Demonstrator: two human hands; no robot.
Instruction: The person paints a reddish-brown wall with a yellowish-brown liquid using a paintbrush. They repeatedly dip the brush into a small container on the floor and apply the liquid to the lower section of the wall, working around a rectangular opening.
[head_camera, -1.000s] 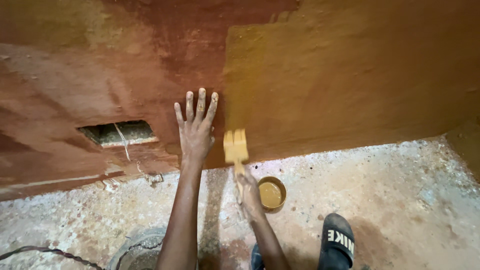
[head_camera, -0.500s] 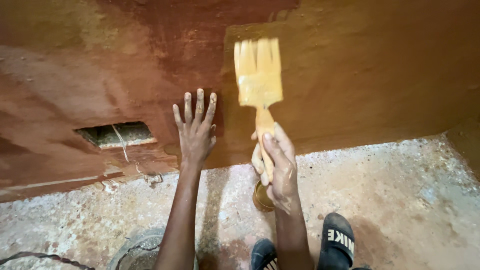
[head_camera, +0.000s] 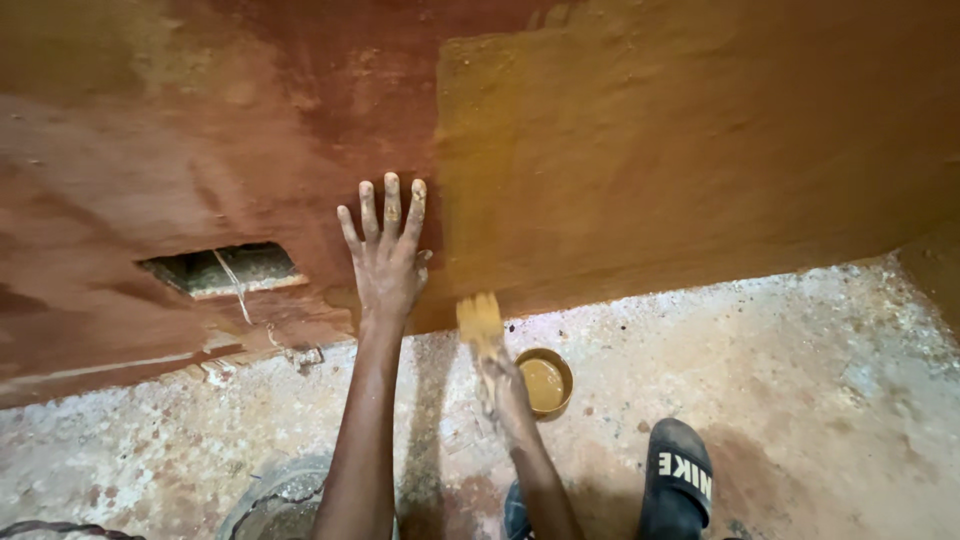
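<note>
Up front, the big wall (head_camera: 200, 120) is dark red on one side and yellow-brown on the other. Below it lies the rough floor (head_camera: 820, 400), pale and speckled. A hole (head_camera: 222, 268) sits low in the red part of the wall. A black sandal (head_camera: 678, 478) rests at the floor's near edge. The left hand (head_camera: 385, 255) is flat on the wall, fingers spread wide. The right hand (head_camera: 508, 390) is wrapped tight around a brush (head_camera: 480, 320), whose yellow bristles meet the bottom of the wall. A small bowl (head_camera: 545, 383) of yellow paint sits on the floor just beside that hand.
</note>
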